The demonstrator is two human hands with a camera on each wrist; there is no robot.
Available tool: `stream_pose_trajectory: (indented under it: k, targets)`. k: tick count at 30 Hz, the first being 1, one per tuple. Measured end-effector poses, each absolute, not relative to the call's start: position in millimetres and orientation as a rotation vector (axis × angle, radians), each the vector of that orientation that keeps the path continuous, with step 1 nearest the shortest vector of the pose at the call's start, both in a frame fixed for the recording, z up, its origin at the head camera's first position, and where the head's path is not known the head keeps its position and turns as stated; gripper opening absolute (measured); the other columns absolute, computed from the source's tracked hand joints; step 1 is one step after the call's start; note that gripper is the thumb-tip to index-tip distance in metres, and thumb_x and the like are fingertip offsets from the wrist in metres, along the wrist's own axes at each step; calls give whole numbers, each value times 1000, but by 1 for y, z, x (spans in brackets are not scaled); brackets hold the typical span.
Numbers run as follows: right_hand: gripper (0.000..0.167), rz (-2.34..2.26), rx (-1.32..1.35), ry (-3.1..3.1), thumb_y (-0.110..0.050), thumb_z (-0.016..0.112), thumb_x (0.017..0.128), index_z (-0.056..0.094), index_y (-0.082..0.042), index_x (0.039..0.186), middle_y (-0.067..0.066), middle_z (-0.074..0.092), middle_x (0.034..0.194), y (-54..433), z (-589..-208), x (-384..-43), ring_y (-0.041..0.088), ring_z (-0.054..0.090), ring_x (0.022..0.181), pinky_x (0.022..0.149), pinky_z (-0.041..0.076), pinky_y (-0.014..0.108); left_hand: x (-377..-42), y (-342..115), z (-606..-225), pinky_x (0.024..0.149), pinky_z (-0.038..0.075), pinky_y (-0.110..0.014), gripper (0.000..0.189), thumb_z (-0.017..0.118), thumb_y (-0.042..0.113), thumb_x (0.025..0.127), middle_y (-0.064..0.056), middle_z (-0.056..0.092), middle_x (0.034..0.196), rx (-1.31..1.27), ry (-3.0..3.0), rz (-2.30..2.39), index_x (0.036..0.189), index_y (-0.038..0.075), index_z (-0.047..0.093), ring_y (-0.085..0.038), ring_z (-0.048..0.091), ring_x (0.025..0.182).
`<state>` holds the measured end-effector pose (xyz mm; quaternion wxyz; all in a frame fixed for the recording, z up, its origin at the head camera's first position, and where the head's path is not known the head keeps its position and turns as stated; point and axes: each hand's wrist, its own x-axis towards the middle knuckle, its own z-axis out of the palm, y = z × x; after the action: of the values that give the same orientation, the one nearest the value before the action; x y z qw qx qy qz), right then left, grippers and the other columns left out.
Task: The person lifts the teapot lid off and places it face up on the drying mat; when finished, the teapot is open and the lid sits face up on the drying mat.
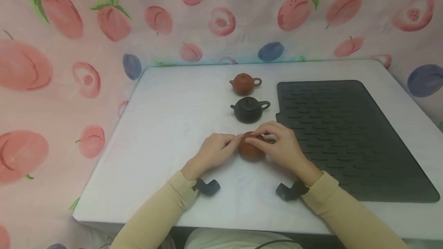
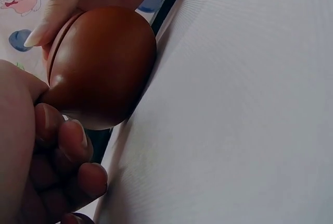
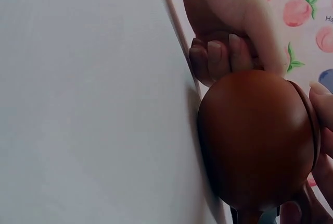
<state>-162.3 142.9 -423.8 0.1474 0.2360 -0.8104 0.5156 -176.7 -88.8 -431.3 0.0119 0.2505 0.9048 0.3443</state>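
A small reddish-brown teapot (image 1: 252, 153) sits on the white table near its front. My left hand (image 1: 214, 150) pinches the spout (image 2: 52, 95) between thumb and fingers, with the other fingers curled below. On the opposite side, my right hand (image 1: 283, 147) has its thumb and fingers at the top of the pot, pinching the lid; the lid's knob is hidden by them. In the right wrist view the round body (image 3: 255, 140) stands upright on the table, and the handle (image 3: 304, 203) is partly visible near the right hand.
Behind it stand a black teapot (image 1: 247, 110) and, farther back, another reddish-brown teapot (image 1: 243, 84), both with handles to the right. A dark ridged mat (image 1: 346, 141) covers the table's right side. The white tabletop (image 1: 155, 133) extends left. Fruit-patterned cloth (image 1: 194, 18) hangs around.
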Motion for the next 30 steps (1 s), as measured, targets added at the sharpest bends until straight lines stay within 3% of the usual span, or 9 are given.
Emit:
stream_pose_trajectory:
  k: [8,15,23,30]
  targets:
    - [18,1461,639,-2466,-23,87,85,81,-22,102,-13,68,100,145,-423,-157,9,66,97,82,57,28,-173,-90,-434,56,35,-29,52,43,46,109,10,39,55,772,2824,1097,64,22,52,-8,42,55]
    - [23,1462,740,-2459,-19,83,90,78,-19,113,-9,69,108,147,-428,-154,14,67,102,82,57,31,-169,-90,-438,56,35,-29,52,42,46,110,10,38,55,750,2797,1099,65,21,51,-7,41,55]
    - [22,1509,610,-2436,-24,91,80,76,-21,96,-9,68,100,146,-426,-160,11,65,96,83,57,31,-172,-89,-435,59,36,-29,53,39,46,111,9,37,58,781,2825,1071,66,21,50,-10,43,59]
    - [18,1521,715,-2404,-16,86,86,80,-16,103,-4,68,102,148,-421,-161,14,66,97,83,57,33,-175,-88,-429,63,40,-31,50,38,44,111,6,42,61,793,2809,1056,70,20,54,-14,49,64]
